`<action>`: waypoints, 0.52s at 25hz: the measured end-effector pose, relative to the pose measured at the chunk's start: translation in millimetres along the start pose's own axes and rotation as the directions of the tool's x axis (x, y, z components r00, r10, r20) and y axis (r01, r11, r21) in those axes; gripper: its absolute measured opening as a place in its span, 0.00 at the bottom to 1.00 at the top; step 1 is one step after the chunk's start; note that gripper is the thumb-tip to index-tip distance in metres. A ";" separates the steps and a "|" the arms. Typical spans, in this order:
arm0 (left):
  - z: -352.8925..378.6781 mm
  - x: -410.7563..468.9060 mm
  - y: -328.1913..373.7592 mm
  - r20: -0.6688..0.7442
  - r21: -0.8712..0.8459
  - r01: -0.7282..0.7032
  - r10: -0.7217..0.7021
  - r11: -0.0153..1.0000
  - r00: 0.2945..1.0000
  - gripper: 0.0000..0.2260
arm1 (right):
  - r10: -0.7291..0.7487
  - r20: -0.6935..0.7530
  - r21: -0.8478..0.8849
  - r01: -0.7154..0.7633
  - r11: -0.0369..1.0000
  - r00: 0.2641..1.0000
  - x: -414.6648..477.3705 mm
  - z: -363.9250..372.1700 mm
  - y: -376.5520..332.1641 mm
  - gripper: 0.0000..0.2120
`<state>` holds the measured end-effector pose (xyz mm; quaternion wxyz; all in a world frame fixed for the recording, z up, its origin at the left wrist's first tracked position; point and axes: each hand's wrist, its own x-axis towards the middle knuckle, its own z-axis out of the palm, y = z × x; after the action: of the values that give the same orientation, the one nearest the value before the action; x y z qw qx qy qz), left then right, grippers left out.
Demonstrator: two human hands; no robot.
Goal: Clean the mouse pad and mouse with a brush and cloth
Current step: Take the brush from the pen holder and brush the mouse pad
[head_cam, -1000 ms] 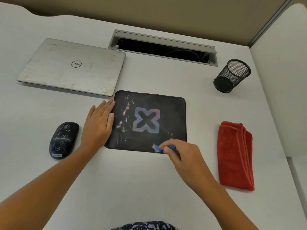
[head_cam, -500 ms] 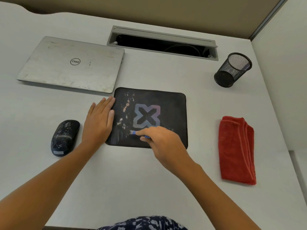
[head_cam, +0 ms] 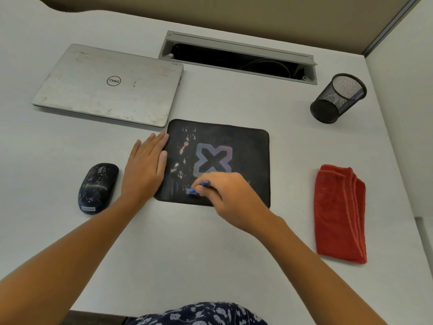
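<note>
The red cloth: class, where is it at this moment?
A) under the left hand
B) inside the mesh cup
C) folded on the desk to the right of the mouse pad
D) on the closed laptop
C: the red cloth lies folded on the desk to the right of the mouse pad, while the right hand holds the brush, not the cloth.

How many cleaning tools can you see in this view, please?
2: the blue brush, held by the right hand over the near part of the mouse pad, and the folded red cloth on the desk to its right.
</note>
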<state>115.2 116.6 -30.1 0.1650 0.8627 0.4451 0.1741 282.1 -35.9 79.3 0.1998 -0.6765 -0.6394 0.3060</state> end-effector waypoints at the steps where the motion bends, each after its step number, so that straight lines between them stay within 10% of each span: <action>1: -0.1 0.1 0.0 0.000 -0.001 0.000 0.000 1.000 1.000 0.22 | 0.036 0.030 -0.019 -0.036 0.999 0.999 -2.7 -0.4 2.7 0.10; 6: -0.3 0.2 0.8 -0.005 0.006 -0.003 0.003 1.000 1.000 0.22 | 0.376 -0.003 -0.519 -0.323 0.792 0.927 -40.5 -43.5 53.4 0.11; 13: -0.7 0.6 0.6 0.002 0.010 -0.001 0.001 1.000 1.000 0.22 | 0.054 -0.187 0.121 -0.032 0.992 0.981 -10.0 14.5 9.0 0.11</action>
<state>115.6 116.9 -29.1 0.1610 0.8640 0.4453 0.1713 279.1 -48.5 64.3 0.2927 -0.7033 -0.5834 0.2817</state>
